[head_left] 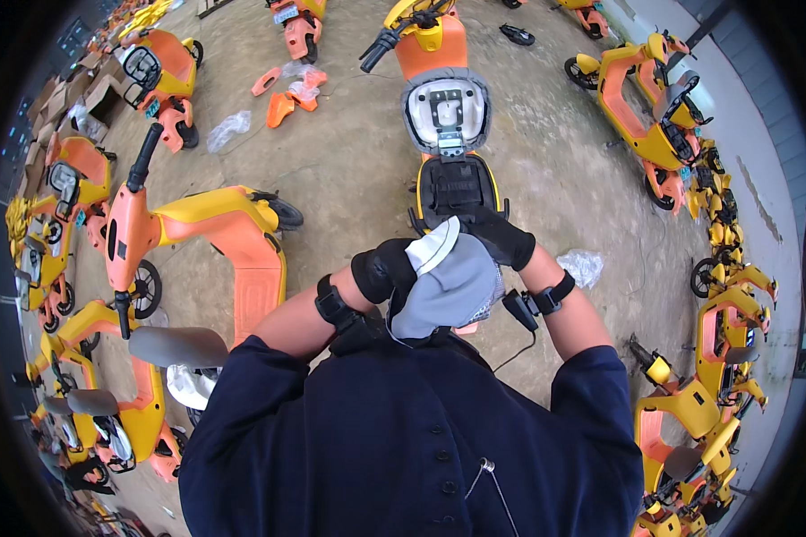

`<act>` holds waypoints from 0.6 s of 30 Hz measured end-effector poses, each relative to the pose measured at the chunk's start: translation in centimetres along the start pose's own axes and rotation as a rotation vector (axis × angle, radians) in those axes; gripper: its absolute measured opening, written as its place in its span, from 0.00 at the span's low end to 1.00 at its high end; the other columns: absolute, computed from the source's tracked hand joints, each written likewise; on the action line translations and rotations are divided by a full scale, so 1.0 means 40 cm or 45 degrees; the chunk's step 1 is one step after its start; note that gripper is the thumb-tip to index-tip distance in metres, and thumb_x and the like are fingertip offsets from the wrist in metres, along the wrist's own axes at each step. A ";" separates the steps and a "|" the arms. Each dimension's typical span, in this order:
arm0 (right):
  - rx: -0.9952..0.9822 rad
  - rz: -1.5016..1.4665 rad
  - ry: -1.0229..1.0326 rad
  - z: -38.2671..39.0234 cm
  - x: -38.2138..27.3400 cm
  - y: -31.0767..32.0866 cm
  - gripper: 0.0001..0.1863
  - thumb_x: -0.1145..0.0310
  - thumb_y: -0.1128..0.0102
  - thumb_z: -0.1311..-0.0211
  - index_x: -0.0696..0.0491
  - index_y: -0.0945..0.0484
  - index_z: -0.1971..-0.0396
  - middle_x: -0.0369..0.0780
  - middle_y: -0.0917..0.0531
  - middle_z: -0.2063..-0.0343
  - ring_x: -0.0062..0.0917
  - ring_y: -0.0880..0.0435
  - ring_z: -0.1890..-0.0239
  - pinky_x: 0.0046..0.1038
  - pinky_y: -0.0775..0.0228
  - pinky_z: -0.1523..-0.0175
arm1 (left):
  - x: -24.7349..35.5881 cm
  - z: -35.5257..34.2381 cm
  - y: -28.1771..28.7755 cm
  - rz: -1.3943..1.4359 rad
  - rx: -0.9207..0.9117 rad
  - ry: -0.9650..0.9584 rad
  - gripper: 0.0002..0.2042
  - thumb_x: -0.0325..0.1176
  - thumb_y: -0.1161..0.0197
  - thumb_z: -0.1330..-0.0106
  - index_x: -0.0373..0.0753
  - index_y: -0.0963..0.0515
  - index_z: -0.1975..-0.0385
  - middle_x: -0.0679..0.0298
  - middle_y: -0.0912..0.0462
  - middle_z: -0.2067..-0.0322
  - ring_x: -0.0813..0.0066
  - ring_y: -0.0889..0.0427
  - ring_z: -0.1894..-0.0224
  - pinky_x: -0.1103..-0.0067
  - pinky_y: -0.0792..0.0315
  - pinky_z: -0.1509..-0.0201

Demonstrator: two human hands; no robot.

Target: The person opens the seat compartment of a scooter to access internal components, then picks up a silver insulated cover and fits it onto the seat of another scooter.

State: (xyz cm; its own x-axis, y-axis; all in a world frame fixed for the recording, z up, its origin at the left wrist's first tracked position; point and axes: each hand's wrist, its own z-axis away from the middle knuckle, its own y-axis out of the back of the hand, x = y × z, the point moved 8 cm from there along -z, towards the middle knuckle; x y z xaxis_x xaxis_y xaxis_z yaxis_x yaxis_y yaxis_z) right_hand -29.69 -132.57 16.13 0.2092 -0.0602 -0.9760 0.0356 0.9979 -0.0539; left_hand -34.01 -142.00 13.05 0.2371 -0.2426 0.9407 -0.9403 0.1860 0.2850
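In the head view, my left hand [385, 268] in a black glove grips a soft grey item [434, 300] with a white flap [434, 242] on top and a perforated edge on its right side. My right hand [501, 240], also gloved in black, has its fingers bent at the item's upper right; part of them is hidden. Just beyond stands an orange and yellow scooter [428, 45] with a grey-rimmed box [445, 112] holding a metal plate, above a black lower section [455, 182].
An orange and yellow scooter [206, 217] stands close on my left, another [640, 98] at right. Rows of scooters line both sides. Orange plastic parts [280, 107], plastic bags [580, 267] and a loose black piece [517, 34] lie on the concrete floor. Cardboard boxes [98, 94] are piled at far left.
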 end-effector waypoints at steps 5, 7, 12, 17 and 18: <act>0.230 0.417 0.154 0.039 -0.162 0.056 0.15 0.69 0.58 0.39 0.59 0.31 0.54 0.38 0.24 0.59 0.21 0.26 0.60 0.25 0.35 0.51 | 0.157 -0.057 0.137 0.210 0.309 -0.143 0.25 0.33 0.45 0.45 0.28 0.38 0.48 0.60 0.31 0.51 0.74 0.31 0.51 0.81 0.40 0.45; 0.340 0.657 0.513 0.095 -0.260 0.065 0.17 0.66 0.58 0.39 0.60 0.31 0.55 0.41 0.24 0.59 0.22 0.25 0.60 0.26 0.34 0.52 | 0.211 -0.018 0.212 0.950 0.328 0.079 0.22 0.34 0.47 0.44 0.29 0.35 0.50 0.59 0.27 0.55 0.74 0.27 0.56 0.80 0.36 0.49; 1.012 1.140 0.645 0.179 -0.233 0.116 0.24 0.70 0.44 0.47 0.63 0.37 0.50 0.46 0.25 0.58 0.28 0.25 0.57 0.27 0.34 0.51 | 0.111 0.008 0.282 0.152 0.890 0.502 0.22 0.33 0.46 0.41 0.34 0.38 0.47 0.65 0.29 0.55 0.80 0.30 0.56 0.84 0.36 0.52; 1.061 0.882 0.538 0.173 -0.231 0.131 0.20 0.70 0.50 0.44 0.64 0.34 0.52 0.45 0.26 0.57 0.26 0.26 0.56 0.26 0.36 0.49 | 0.115 -0.055 0.184 0.379 0.858 0.248 0.24 0.33 0.45 0.41 0.34 0.41 0.45 0.65 0.30 0.53 0.78 0.32 0.53 0.81 0.36 0.50; 1.049 0.431 0.720 0.176 -0.254 0.103 0.19 0.69 0.52 0.43 0.63 0.34 0.53 0.45 0.25 0.58 0.27 0.26 0.57 0.26 0.35 0.50 | 0.116 -0.069 0.164 0.460 0.812 0.236 0.23 0.32 0.45 0.41 0.34 0.39 0.46 0.65 0.30 0.53 0.77 0.31 0.53 0.80 0.36 0.50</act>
State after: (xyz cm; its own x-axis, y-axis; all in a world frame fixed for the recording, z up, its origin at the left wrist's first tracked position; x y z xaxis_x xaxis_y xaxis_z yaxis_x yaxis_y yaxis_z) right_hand -24.78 -128.01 27.29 -0.1461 0.4500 -0.8810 0.7578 0.6234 0.1927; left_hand -38.41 -139.28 19.81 -0.1285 -0.0964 0.9870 -0.9128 -0.3775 -0.1558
